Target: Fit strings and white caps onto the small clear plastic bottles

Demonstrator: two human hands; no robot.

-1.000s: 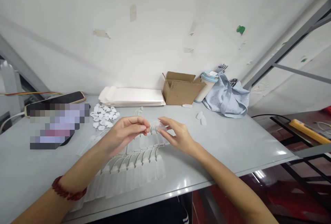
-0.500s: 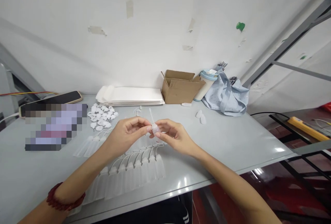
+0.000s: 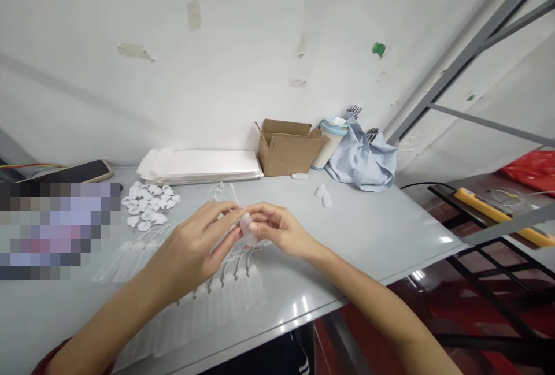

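L hand now more round btl

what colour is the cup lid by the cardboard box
The cup lid is light blue; head view.

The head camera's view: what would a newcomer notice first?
Probably the small translucent bottle at the centre, pinched in the right hand with the left hand right against it. Next, the pile of small white pieces on the grey table, beyond and left of the left hand. Then the open cardboard box near the wall, beyond both hands.
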